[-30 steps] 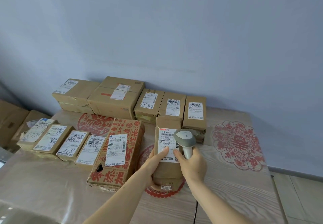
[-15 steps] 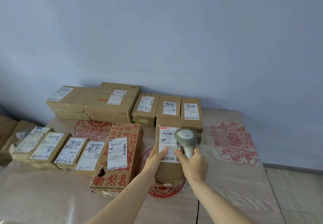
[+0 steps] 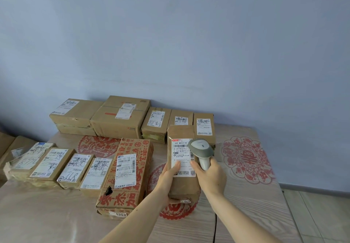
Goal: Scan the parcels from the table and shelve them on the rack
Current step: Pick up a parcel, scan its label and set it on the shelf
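My left hand (image 3: 166,178) gripped the parcel (image 3: 182,165) by its near left edge, thumb on the label (image 3: 182,156), tilting it face-up off the table (image 3: 246,205) so the barcode showed. My right hand (image 3: 210,176) closed round the scanner (image 3: 201,151), head just over the label to read it.

On the table (image 3: 246,201), five parcels (image 3: 121,117) stand behind against the wall, four small parcels (image 3: 73,169) lie in front left, beside the printed box (image 3: 128,176).
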`<state>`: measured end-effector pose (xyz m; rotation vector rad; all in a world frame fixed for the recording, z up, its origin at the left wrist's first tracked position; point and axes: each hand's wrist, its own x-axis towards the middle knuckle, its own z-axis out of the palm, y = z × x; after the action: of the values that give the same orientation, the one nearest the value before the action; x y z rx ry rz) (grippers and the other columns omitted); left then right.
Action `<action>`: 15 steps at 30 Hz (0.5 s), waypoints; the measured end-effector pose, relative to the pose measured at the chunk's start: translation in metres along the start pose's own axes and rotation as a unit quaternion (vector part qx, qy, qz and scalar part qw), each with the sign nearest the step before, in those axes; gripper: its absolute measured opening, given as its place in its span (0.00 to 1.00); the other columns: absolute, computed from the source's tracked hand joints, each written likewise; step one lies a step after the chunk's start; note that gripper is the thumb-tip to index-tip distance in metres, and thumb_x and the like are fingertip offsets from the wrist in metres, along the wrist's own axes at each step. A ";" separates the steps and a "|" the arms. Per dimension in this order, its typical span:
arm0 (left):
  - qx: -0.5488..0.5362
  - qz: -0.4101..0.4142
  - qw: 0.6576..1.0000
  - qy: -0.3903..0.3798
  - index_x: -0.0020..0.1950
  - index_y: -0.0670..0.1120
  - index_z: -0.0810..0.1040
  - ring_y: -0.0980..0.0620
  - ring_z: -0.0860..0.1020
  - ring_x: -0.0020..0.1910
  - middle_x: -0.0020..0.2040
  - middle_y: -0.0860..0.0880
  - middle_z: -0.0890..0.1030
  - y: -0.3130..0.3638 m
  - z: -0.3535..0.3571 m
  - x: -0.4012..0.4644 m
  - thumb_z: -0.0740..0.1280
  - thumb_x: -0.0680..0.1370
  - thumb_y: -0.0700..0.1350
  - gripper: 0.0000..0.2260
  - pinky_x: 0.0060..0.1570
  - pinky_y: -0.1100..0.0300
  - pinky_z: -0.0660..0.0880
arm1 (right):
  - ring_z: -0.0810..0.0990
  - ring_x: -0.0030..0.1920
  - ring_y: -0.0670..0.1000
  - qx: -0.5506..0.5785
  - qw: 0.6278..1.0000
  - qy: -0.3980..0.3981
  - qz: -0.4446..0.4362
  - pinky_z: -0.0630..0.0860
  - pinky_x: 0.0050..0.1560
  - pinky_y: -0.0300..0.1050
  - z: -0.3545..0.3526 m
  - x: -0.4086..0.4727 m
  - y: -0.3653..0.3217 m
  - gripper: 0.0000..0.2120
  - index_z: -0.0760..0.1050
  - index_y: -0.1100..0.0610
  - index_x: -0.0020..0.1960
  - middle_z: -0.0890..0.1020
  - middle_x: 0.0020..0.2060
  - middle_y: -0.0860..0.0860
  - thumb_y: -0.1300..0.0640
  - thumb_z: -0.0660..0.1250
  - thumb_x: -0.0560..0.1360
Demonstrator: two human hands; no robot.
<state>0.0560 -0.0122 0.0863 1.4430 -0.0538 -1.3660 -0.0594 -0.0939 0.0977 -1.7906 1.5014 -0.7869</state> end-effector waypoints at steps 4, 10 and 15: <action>0.006 0.031 0.999 0.010 0.66 0.66 0.74 0.43 0.83 0.53 0.56 0.51 0.85 -0.003 0.001 0.001 0.70 0.76 0.61 0.19 0.45 0.46 0.80 | 0.76 0.32 0.43 0.005 1.000 -0.007 -0.001 0.65 0.29 0.39 -0.003 -0.001 -0.003 0.16 0.71 0.50 0.39 0.77 0.30 0.44 0.44 0.77 0.70; -0.011 0.042 0.999 0.008 0.64 0.67 0.75 0.43 0.83 0.53 0.54 0.52 0.86 -0.003 0.000 0.004 0.69 0.77 0.60 0.15 0.44 0.47 0.79 | 0.78 0.34 0.45 0.044 0.999 -0.010 0.003 0.70 0.32 0.43 -0.007 0.002 -0.006 0.15 0.74 0.52 0.39 0.78 0.31 0.45 0.46 0.77 0.70; -0.020 0.049 0.999 0.003 0.63 0.67 0.76 0.43 0.84 0.53 0.51 0.53 0.87 -0.005 -0.002 0.007 0.69 0.77 0.59 0.14 0.52 0.40 0.80 | 0.78 0.35 0.47 0.053 0.999 -0.009 0.004 0.69 0.33 0.42 -0.013 -0.001 -0.010 0.13 0.74 0.51 0.40 0.78 0.32 0.44 0.47 0.77 0.71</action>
<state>0.0570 -0.0133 0.0771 1.3931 -0.0913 -1.2759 -0.0646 -0.0931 0.1135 -1.7075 1.4267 -0.8282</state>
